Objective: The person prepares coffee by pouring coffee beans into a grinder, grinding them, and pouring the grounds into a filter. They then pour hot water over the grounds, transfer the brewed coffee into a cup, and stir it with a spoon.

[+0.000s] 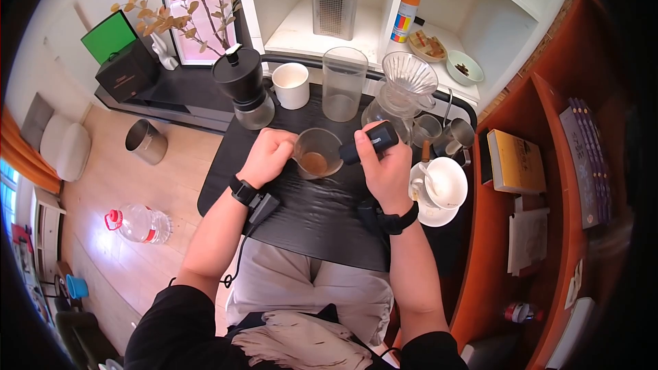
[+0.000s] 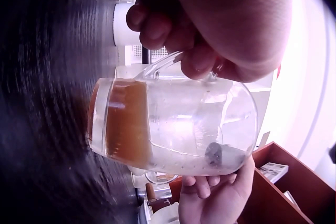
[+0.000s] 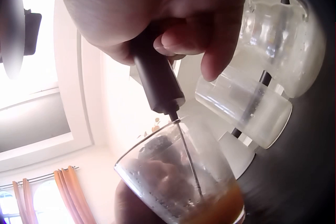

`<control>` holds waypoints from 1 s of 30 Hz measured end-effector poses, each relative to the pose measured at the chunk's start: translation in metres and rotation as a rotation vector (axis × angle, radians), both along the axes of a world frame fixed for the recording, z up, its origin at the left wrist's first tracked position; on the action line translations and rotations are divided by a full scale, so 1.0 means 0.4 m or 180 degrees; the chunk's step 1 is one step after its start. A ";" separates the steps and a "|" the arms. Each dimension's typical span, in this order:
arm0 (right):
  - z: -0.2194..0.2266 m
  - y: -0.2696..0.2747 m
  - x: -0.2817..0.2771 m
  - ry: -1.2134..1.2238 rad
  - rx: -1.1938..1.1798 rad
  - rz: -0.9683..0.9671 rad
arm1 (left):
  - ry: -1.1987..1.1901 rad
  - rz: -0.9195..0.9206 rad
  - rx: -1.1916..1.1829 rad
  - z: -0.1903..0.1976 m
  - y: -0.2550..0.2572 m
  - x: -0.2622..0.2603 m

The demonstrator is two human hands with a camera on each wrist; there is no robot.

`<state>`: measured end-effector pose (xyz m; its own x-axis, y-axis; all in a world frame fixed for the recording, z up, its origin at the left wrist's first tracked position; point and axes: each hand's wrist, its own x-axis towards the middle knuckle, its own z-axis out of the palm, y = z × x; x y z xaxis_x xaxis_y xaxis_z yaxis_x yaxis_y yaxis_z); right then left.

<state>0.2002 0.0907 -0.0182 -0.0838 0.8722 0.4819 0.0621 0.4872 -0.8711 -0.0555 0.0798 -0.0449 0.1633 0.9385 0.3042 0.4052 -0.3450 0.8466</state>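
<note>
From the head view I see my left hand (image 1: 269, 156) curled round the handle side of a glass cup (image 1: 318, 153) that stands on the black table (image 1: 322, 219), a layer of brown liquid in its bottom. My right hand (image 1: 385, 168) grips a black frother (image 1: 369, 142) in a closed fist, tilted so that its lower end points into the cup. Behind the cup stand a grinder (image 1: 244, 85), a white mug (image 1: 291, 85), a tall tumbler (image 1: 343, 83) and a glass dripper (image 1: 407, 85) on its carafe. To my right are a white cup on a saucer (image 1: 443, 183) and a small steel pitcher (image 1: 458, 135).

In the left wrist view my left hand (image 2: 220, 19) has its fingers (image 2: 197, 56) wrapped round the cup's clear handle. The cup (image 2: 173, 127) shows the brown liquid against its base, and the frother's metal tip sits inside it.

In the right wrist view my right hand (image 3: 157, 14) clenches the frother (image 3: 156, 79) firmly, thumb and fingers closed about its body. Its thin wire shaft runs down into the cup (image 3: 178, 182), reaching the brown liquid. The carafe (image 3: 262, 71) stands just beside the cup.
</note>
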 end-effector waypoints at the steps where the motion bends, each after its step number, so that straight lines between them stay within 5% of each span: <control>1: 0.004 -0.002 -0.001 -0.0003 -0.0002 -0.0001 | -0.0016 -0.0027 0.0026 -0.001 0.001 0.002; 30: 0.023 -0.013 -0.005 -0.0102 0.0138 0.0216 | 0.0113 -0.0035 0.0000 0.000 0.003 0.000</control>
<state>0.1980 0.0854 -0.0091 -0.1581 0.8424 0.5151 0.0553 0.5284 -0.8472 -0.0554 0.0812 -0.0448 0.1842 0.9366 0.2982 0.4312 -0.3496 0.8318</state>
